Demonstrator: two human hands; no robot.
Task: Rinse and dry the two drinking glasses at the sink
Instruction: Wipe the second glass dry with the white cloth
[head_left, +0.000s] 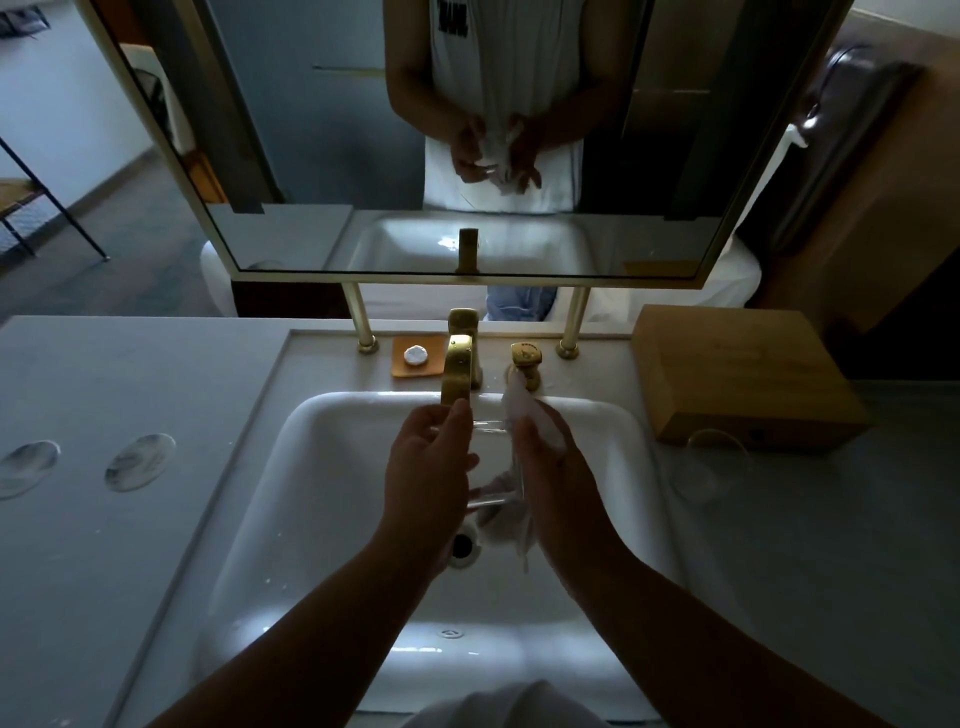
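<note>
Hands meet over the middle of the white sink. One clear glass is held between them, just below the gold tap. The left hand grips the glass on its side. The right hand clutches a white cloth and presses it on the glass. The other glass lies on the counter at the sink's right edge, beside a wooden box.

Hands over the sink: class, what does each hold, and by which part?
The left hand grips a clear drinking glass around its side wall. The right hand holds a white cloth bunched against the glass.
</note>
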